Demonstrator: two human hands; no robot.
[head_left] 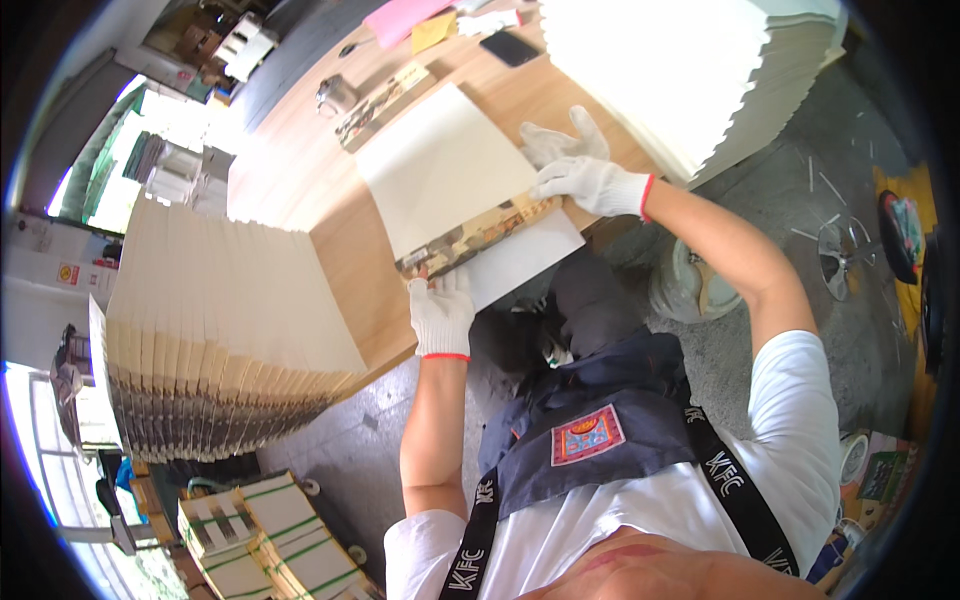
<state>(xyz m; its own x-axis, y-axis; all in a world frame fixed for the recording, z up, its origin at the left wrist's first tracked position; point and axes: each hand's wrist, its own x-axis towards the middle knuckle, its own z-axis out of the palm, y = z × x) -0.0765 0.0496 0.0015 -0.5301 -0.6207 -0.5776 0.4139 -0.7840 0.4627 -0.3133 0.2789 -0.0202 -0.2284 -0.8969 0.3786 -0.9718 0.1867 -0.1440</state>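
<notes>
The board (450,165) lies on the surface (350,262), its patterned near edge touched by the left hand (442,308) at one end and the right hand (592,184) at the other, whether either grip pinches I cannot tell, with a glove (549,143) beyond the right and stacks (220,290) on both sides.

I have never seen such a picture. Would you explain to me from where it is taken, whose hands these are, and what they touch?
There is no machine here: a camera worn on the head looks down, and its wide lens bends straight edges. The gloved left hand and right hand belong to the wearer. They touch opposite ends of the patterned strip along the near edge of a white panel; how firmly they grip is unclear. The panel is on a wooden table, with a phone and a metal cup beyond.
</notes>
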